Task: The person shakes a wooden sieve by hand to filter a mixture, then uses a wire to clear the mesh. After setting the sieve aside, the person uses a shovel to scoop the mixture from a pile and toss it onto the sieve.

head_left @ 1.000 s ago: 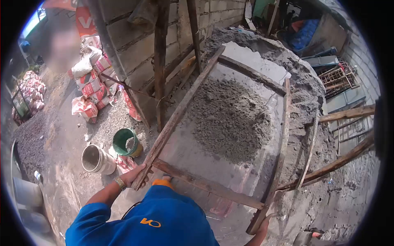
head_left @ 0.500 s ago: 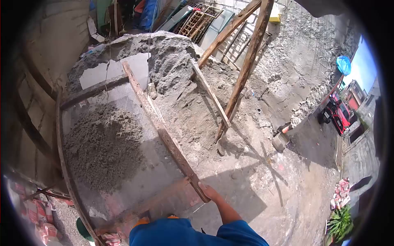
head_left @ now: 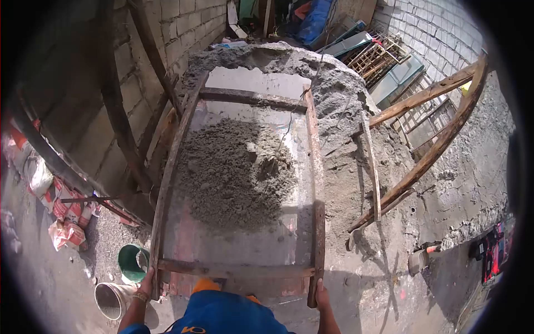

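Note:
A large wooden-framed sieve hangs tilted in front of me, with a heap of grey sand on its mesh. My left hand grips the near left corner of the frame. My right hand grips the near right corner, at the end of the right side rail. My blue shirt fills the bottom of the view.
A big sand pile lies behind and right of the sieve. Wooden poles lean at the right. A block wall stands at the left. A green bucket, a white bucket and cement bags sit at lower left.
My view swung from the right back to centre. Both hands now show on the sieve's near corners; the sand heap has shifted on the mesh.

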Demonstrator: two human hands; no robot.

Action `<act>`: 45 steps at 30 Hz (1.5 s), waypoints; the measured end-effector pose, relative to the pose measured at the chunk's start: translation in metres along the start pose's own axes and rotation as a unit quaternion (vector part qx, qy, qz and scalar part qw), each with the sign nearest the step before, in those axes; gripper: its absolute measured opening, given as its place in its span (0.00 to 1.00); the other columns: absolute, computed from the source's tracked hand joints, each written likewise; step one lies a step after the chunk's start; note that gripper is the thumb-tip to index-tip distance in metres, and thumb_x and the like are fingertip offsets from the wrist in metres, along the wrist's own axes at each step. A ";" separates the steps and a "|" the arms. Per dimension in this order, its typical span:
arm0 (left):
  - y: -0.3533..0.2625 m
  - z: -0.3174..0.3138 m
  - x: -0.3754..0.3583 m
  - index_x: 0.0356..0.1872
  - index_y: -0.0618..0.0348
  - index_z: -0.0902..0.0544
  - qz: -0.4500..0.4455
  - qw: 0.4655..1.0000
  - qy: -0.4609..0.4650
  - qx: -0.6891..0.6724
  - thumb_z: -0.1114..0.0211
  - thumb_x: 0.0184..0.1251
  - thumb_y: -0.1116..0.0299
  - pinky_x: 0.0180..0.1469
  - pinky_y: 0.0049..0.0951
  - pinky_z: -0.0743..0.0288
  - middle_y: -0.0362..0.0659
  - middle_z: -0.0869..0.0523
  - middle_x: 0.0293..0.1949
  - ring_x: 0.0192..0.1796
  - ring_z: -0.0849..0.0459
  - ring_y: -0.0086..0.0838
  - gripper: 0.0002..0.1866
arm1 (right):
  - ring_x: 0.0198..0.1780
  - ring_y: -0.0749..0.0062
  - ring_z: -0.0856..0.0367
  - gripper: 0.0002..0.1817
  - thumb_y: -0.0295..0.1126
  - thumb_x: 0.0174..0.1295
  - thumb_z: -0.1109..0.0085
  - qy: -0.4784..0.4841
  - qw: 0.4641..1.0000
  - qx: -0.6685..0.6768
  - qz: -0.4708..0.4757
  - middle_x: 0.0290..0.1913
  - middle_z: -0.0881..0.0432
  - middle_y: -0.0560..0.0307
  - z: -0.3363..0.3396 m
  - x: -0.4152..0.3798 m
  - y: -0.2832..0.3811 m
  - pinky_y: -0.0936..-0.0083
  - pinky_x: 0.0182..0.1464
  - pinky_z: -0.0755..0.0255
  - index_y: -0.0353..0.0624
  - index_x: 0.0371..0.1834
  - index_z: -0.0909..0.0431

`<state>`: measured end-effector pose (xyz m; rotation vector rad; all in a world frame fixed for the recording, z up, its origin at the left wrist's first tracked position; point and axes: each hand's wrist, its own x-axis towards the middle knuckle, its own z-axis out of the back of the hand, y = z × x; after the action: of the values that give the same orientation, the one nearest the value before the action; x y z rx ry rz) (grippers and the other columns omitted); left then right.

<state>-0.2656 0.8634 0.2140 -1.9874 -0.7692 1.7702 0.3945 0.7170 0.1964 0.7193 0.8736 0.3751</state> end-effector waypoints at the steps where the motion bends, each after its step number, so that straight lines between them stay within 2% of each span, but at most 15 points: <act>1: -0.038 -0.026 0.002 0.43 0.52 0.21 -0.040 0.998 -0.035 0.032 0.49 0.61 0.27 0.19 0.32 0.24 0.41 0.22 0.20 0.18 0.21 0.30 0.35 | 0.46 0.62 0.21 0.47 0.68 0.66 0.58 -0.018 0.999 0.006 -0.045 0.44 0.18 0.41 0.001 0.014 0.025 0.65 0.51 0.28 0.23 0.52 0.23; 2: -0.070 -0.035 0.017 0.40 0.52 0.21 -0.079 0.996 0.031 0.037 0.47 0.60 0.26 0.18 0.30 0.26 0.39 0.23 0.19 0.18 0.21 0.28 0.35 | 0.46 0.63 0.21 0.46 0.68 0.66 0.57 -0.002 0.999 0.034 -0.034 0.44 0.18 0.42 0.005 0.019 0.064 0.67 0.52 0.29 0.23 0.53 0.24; 4: -0.163 -0.101 -0.017 0.31 0.52 0.23 -0.063 0.992 -0.050 0.093 0.47 0.61 0.27 0.16 0.28 0.27 0.37 0.24 0.19 0.15 0.24 0.26 0.34 | 0.45 0.64 0.21 0.43 0.63 0.65 0.50 -0.016 0.997 0.047 0.055 0.44 0.18 0.43 0.018 0.042 0.120 0.67 0.52 0.29 0.23 0.54 0.24; 7: -0.228 -0.141 -0.018 0.32 0.51 0.23 -0.083 0.990 -0.019 0.109 0.47 0.62 0.28 0.17 0.27 0.27 0.37 0.23 0.19 0.16 0.24 0.25 0.32 | 0.21 0.72 0.27 0.34 0.60 0.63 0.44 -0.004 0.992 -0.056 0.113 0.25 0.22 0.57 0.043 0.013 0.237 0.72 0.30 0.30 0.30 0.29 0.22; 8: -0.233 -0.149 -0.021 0.34 0.50 0.23 -0.077 0.991 -0.025 0.103 0.47 0.62 0.28 0.16 0.26 0.29 0.37 0.23 0.19 0.16 0.24 0.24 0.31 | 0.24 0.74 0.27 0.33 0.59 0.63 0.43 -0.025 0.989 -0.119 0.084 0.25 0.21 0.57 0.050 0.024 0.242 0.73 0.32 0.31 0.30 0.29 0.21; 16: -0.001 -0.055 0.005 0.38 0.55 0.22 0.019 0.999 -0.029 0.018 0.50 0.66 0.32 0.20 0.29 0.26 0.41 0.22 0.21 0.18 0.22 0.28 0.32 | 0.40 0.76 0.26 0.21 0.45 0.66 0.40 -0.025 0.997 -0.001 0.079 0.38 0.20 0.58 0.030 0.031 -0.047 0.73 0.45 0.30 0.34 0.47 0.22; 21: 0.055 -0.009 -0.025 0.39 0.55 0.23 -0.009 1.000 0.007 0.006 0.51 0.66 0.31 0.20 0.28 0.26 0.42 0.22 0.21 0.18 0.22 0.29 0.32 | 0.42 0.76 0.25 0.22 0.41 0.64 0.39 -0.048 0.986 0.045 0.155 0.41 0.21 0.61 0.022 -0.011 -0.099 0.75 0.45 0.30 0.35 0.53 0.25; 25: -0.082 -0.077 -0.005 0.36 0.50 0.22 -0.002 0.995 -0.068 0.070 0.48 0.62 0.27 0.20 0.28 0.26 0.39 0.23 0.21 0.18 0.22 0.27 0.33 | 0.44 0.68 0.22 0.27 0.48 0.66 0.41 -0.056 0.994 -0.016 0.088 0.41 0.18 0.51 0.012 0.026 0.012 0.70 0.49 0.29 0.31 0.51 0.23; 26: -0.107 -0.068 0.014 0.34 0.49 0.22 -0.011 0.997 0.034 0.064 0.47 0.61 0.27 0.19 0.25 0.28 0.37 0.23 0.20 0.19 0.23 0.25 0.32 | 0.45 0.66 0.22 0.29 0.50 0.66 0.42 -0.041 0.993 -0.052 0.093 0.42 0.17 0.49 0.019 0.034 0.062 0.69 0.51 0.30 0.30 0.52 0.23; 27: -0.162 -0.123 -0.027 0.33 0.49 0.22 -0.048 0.993 -0.045 0.095 0.46 0.61 0.28 0.18 0.23 0.30 0.35 0.24 0.19 0.18 0.23 0.23 0.31 | 0.47 0.67 0.22 0.31 0.52 0.66 0.44 -0.058 0.992 -0.059 0.100 0.44 0.17 0.48 0.026 0.043 0.109 0.70 0.52 0.30 0.30 0.53 0.23; 32: -0.237 -0.145 -0.040 0.33 0.50 0.25 -0.081 0.992 -0.009 0.098 0.46 0.64 0.30 0.14 0.22 0.31 0.36 0.23 0.20 0.15 0.25 0.22 0.30 | 0.29 0.78 0.25 0.28 0.53 0.65 0.43 0.021 0.982 -0.113 0.147 0.30 0.20 0.62 0.078 0.039 0.269 0.78 0.35 0.31 0.33 0.45 0.22; 35: -0.171 -0.130 -0.051 0.35 0.50 0.25 -0.072 0.993 -0.031 0.094 0.47 0.65 0.31 0.15 0.23 0.29 0.36 0.23 0.20 0.15 0.25 0.22 0.30 | 0.41 0.70 0.21 0.31 0.53 0.65 0.43 -0.022 0.978 -0.127 0.163 0.41 0.17 0.52 0.068 0.028 0.190 0.72 0.48 0.28 0.31 0.54 0.23; 38: -0.052 -0.073 -0.035 0.37 0.52 0.23 -0.020 0.996 -0.064 0.055 0.50 0.66 0.30 0.17 0.25 0.29 0.39 0.23 0.20 0.15 0.25 0.25 0.31 | 0.37 0.73 0.24 0.25 0.49 0.64 0.39 -0.113 0.975 -0.092 0.166 0.36 0.19 0.55 0.027 0.015 0.035 0.72 0.43 0.29 0.34 0.48 0.22; 42: 0.073 -0.006 -0.070 0.40 0.56 0.24 -0.012 0.999 -0.039 -0.002 0.50 0.65 0.31 0.17 0.27 0.28 0.41 0.23 0.19 0.15 0.25 0.28 0.33 | 0.44 0.74 0.25 0.19 0.36 0.66 0.42 0.003 0.985 0.012 0.174 0.43 0.21 0.58 0.028 -0.032 -0.090 0.74 0.48 0.30 0.34 0.53 0.27; 45: 0.079 0.001 -0.078 0.40 0.55 0.24 -0.029 0.999 -0.023 0.021 0.52 0.66 0.31 0.18 0.28 0.28 0.41 0.24 0.19 0.17 0.24 0.28 0.32 | 0.46 0.74 0.25 0.21 0.38 0.66 0.42 -0.005 0.977 0.003 0.211 0.44 0.21 0.57 0.024 -0.022 -0.078 0.74 0.50 0.30 0.34 0.55 0.27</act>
<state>-0.2594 0.7538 0.2275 -1.8845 -0.7889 1.7886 0.4016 0.6391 0.1644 0.9127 0.7088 0.7465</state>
